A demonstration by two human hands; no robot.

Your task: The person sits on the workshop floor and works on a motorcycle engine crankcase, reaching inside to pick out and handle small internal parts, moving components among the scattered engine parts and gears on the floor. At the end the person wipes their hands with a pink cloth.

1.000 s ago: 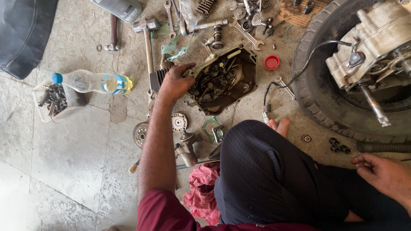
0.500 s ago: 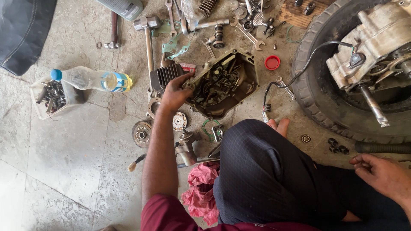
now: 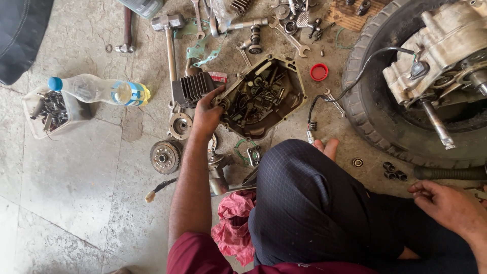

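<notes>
My left hand (image 3: 207, 112) reaches forward to a dark engine cover (image 3: 298, 83) lying open side up on the floor, and its fingers grip the cover's left rim. Several small greasy parts lie inside the cover. A black finned cylinder (image 3: 192, 87) sits just left of the hand. My right hand (image 3: 447, 205) rests low at the right beside my knee, fingers loosely apart and holding nothing. My dark trouser leg (image 3: 309, 203) fills the lower middle.
An engine block (image 3: 441, 45) sits on a tyre (image 3: 368, 114) at the right. A plastic bottle (image 3: 101, 91), a tub of bolts (image 3: 48, 111), a gear (image 3: 166, 156), a hammer (image 3: 169, 35), spanners, a red cap (image 3: 318, 72) and a pink rag (image 3: 233, 226) lie about.
My left hand has slid slightly toward me along the cover's left edge and settled on its rim. My right hand has stayed put.
</notes>
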